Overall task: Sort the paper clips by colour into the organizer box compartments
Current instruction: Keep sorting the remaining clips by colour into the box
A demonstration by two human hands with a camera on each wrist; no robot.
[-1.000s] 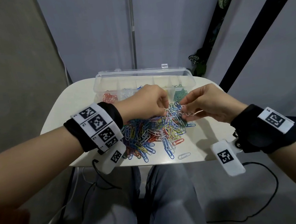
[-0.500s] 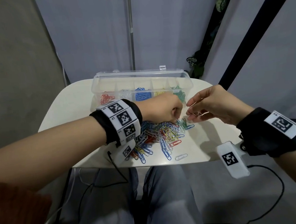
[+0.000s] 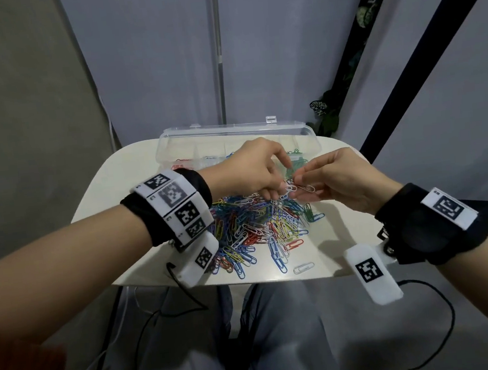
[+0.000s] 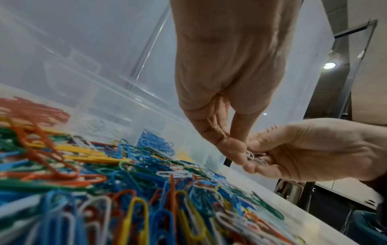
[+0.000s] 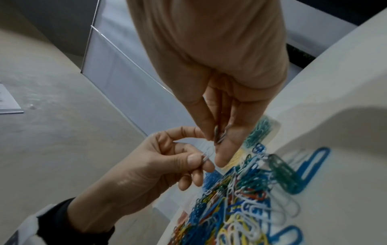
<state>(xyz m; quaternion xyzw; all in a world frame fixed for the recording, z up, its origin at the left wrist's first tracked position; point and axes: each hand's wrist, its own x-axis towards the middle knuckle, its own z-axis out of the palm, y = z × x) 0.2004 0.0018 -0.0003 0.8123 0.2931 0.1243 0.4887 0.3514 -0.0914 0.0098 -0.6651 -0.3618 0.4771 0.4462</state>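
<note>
Both hands meet above the pile (image 3: 259,228). The left hand (image 3: 253,171) and right hand (image 3: 338,181) each pinch white clips (image 3: 300,188), long axis left-right. Their count is unclear.

Table (image 3: 126,227): small, cream-white, with rounded corners.
Curtain (image 3: 148,59): pale grey-blue, hung behind the table.
Plant (image 3: 327,112): dark leaves at the table's far right corner.
Cable (image 3: 434,345): black, trailed across the floor.
Trousers (image 3: 284,346): grey, under the near edge.
</note>
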